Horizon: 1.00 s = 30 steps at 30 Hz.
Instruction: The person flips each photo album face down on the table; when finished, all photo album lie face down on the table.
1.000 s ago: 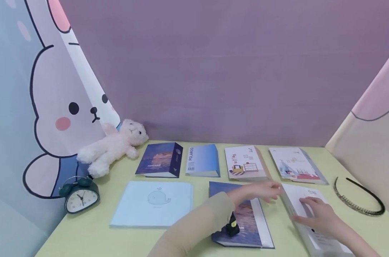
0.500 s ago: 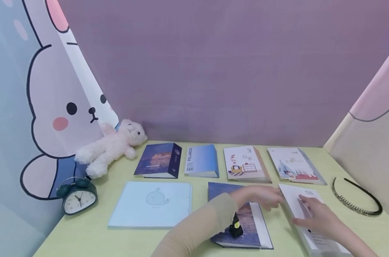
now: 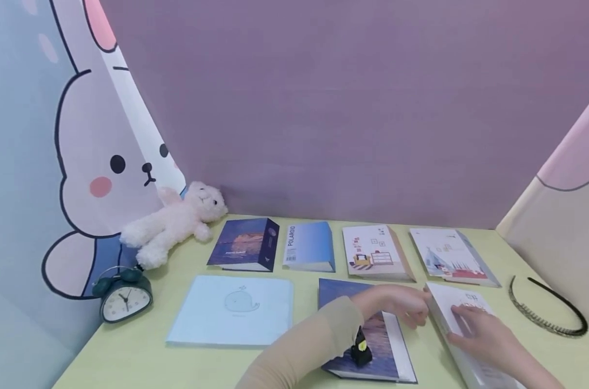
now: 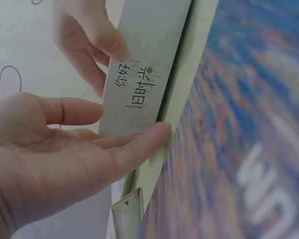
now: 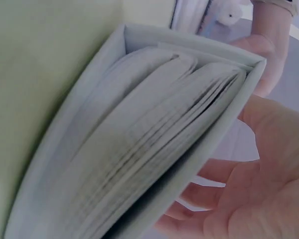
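A thick white photo album [image 3: 448, 298] with dark lettering lies on the table at the right. My right hand [image 3: 486, 336] rests on its cover, the thumb near the spine edge. In the right wrist view, the album's page ends [image 5: 154, 114] face the camera, and fingers show beyond the cover. My left hand [image 3: 402, 303] is at the album's far left corner, its arm crossing above a dark blue album [image 3: 379, 351]. The left wrist view shows its thumb by the cover edge and its straight fingers low along the lettered spine [image 4: 157, 35].
Behind stand a dark album [image 3: 243, 243], a blue POLAROID album [image 3: 310, 246] and two illustrated white albums, one with a yellow chair [image 3: 374, 246]. A whale-print album [image 3: 231, 308], alarm clock [image 3: 126, 302] and plush toy [image 3: 173, 221] are left. A headband [image 3: 549, 319] lies far right.
My left hand's fingers have lowered beside the album's spine. My right hand stays on the cover with little movement. The head view has shifted slightly.
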Tool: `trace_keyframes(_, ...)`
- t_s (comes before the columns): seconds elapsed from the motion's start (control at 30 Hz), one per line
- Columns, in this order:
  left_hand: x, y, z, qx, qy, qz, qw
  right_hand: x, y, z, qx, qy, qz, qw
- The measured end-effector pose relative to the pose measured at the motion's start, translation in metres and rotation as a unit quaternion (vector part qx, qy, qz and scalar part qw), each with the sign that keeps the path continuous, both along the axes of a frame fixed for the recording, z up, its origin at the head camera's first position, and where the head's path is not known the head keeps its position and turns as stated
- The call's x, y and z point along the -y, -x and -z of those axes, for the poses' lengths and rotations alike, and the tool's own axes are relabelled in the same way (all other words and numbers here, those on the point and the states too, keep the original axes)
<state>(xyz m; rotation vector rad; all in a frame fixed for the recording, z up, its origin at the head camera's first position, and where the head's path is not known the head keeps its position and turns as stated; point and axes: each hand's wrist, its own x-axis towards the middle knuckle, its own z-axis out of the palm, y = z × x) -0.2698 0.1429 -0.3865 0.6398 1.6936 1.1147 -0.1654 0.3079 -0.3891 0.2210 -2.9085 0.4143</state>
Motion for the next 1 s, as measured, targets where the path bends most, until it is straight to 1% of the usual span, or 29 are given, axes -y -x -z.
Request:
trace_keyframes(0.07, 0.001, 0.000, -0.001, 0.010, -0.012, -0.011, 0.9998, -0.001, 0.000, -0.004, -0.005, 0.008, 0.000, 1.000)
trace_keyframes(0.1, 0.000, 0.000, -0.002, 0.011, -0.016, -0.023, 0.9995, -0.002, 0.000, -0.007, -0.006, 0.015, 0.001, 1.000)
trace_keyframes(0.17, 0.000, 0.001, -0.004, -0.005, -0.030, -0.028, 0.9992, -0.003, 0.002, -0.014, -0.004, 0.028, 0.002, 1.000)
trace_keyframes(0.23, 0.001, 0.002, -0.007, -0.015, -0.042, -0.035, 0.9984, -0.005, 0.004, -0.020, 0.011, 0.037, 0.000, 0.999)
trace_keyframes(0.33, 0.003, 0.002, -0.011, -0.020, -0.058, -0.041, 0.9973, -0.006, 0.007, -0.029, 0.045, 0.050, 0.002, 0.998)
trace_keyframes(0.4, 0.006, 0.001, -0.012, -0.018, -0.063, -0.055, 0.9963, -0.008, 0.007, -0.033, 0.076, 0.060, 0.005, 0.995)
trace_keyframes(0.5, 0.008, 0.001, -0.013, -0.043, -0.069, -0.064, 0.9947, -0.012, 0.006, -0.039, 0.122, 0.083, 0.009, 0.989)
trace_keyframes(0.6, 0.008, -0.001, -0.014, -0.063, -0.075, -0.082, 0.9918, -0.019, 0.002, -0.044, 0.157, 0.114, 0.008, 0.981)
trace_keyframes(0.67, 0.007, -0.002, -0.015, -0.069, -0.083, -0.093, 0.9898, -0.023, 0.001, -0.046, 0.162, 0.130, 0.005, 0.978)
trace_keyframes(0.7, 0.007, -0.003, -0.015, -0.065, -0.089, -0.098, 0.9891, -0.025, 0.001, -0.047, 0.163, 0.138, 0.002, 0.977)
trace_keyframes(0.77, 0.007, -0.003, -0.016, -0.064, -0.097, -0.099, 0.9883, -0.029, 0.000, -0.049, 0.169, 0.150, 0.005, 0.974)
trace_keyframes(0.93, 0.007, -0.002, -0.015, -0.054, -0.103, -0.111, 0.9870, -0.035, -0.002, -0.050, 0.178, 0.165, 0.004, 0.970)
trace_keyframes(1.0, 0.007, -0.001, -0.015, -0.049, -0.106, -0.116, 0.9863, -0.038, -0.003, -0.050, 0.173, 0.169, 0.000, 0.970)
